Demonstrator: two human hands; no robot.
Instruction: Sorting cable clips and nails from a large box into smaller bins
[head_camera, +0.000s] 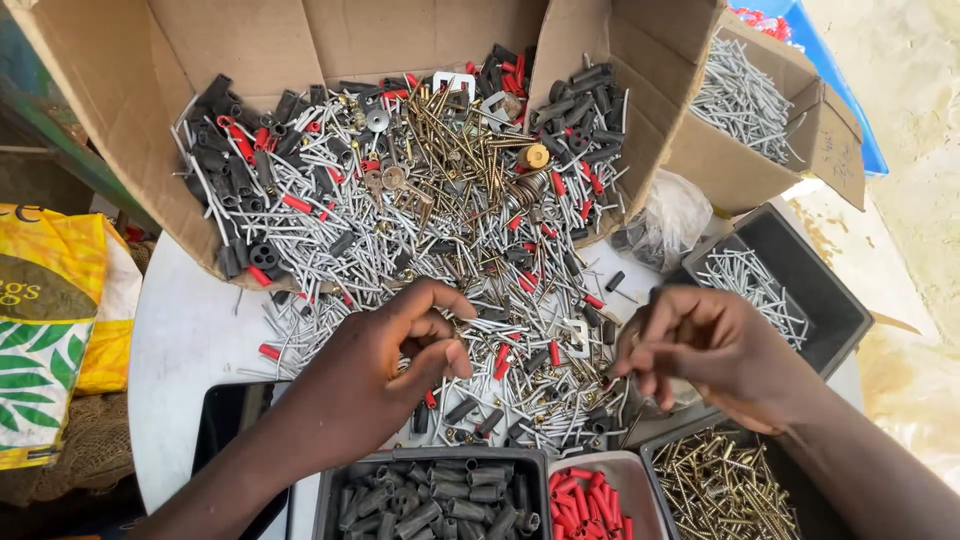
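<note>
Five sorting containers ring the heap of mixed steel nails, brass screws and plastic plugs (440, 210) spilling from the flattened cardboard box (130, 90) at twelve o'clock. The left hand (385, 355) curls loosely, fingertips pinching into the pile. The right hand (715, 350), at three o'clock, pinches thin nails.

Silver-grey steel nails (450, 240), brass-yellow screws (455, 135), dark grey plastic wall plugs (225, 165) and bright red plastic plugs (297, 203) are seen mixed in a plain brown cardboard box (130, 70) on a round white table (185, 330). Grey plugs are shown in a black plastic tray (335, 490), red ones in a pale pinkish tray (640, 495), gold-coloured screws in a dark tray (800, 500). A yellow sack printed with green leaves (45, 330) is pictured alongside, and a blue tray edge (830, 70) beyond.
</note>
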